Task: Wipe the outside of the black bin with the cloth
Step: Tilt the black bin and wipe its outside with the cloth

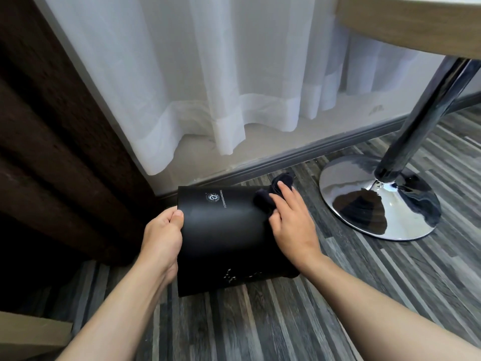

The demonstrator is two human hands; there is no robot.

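The black bin (223,235) lies tipped on its side over the striped wood floor, a white logo on its upper face. My left hand (162,235) grips the bin's left rim, thumb on the outside. My right hand (291,217) presses a dark cloth (270,196) against the bin's upper right side; the cloth bunches under my fingers and sticks out past them toward the wall.
A chrome table base (377,201) and its pole (426,110) stand close on the right, under a wooden tabletop (406,24). White sheer curtains (208,87) and a dark heavy curtain (52,139) hang behind. A grey skirting (299,155) runs along the wall. A cardboard piece (28,334) lies lower left.
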